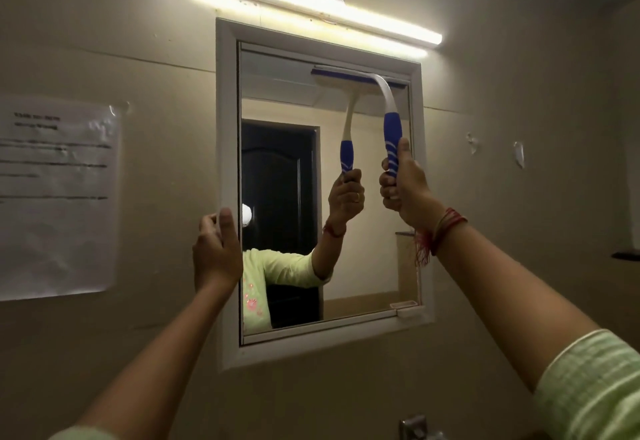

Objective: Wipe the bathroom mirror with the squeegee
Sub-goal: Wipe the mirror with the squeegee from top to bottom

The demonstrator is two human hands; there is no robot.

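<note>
The right hand (pixel 403 180) had its fingers wrapped round the blue handle of the squeegee (pixel 392 128). Its blade lay against the mirror (pixel 277 93) at top right. The left hand (pixel 216 252) gripped the white frame (pixel 227 128) at its left edge, thumb in front.

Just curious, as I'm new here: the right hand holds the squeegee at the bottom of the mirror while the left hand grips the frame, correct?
Not quite. The head view shows the right hand holding the squeegee at the top of the mirror, not the bottom. The left hand does grip the frame, at its left edge.
</note>
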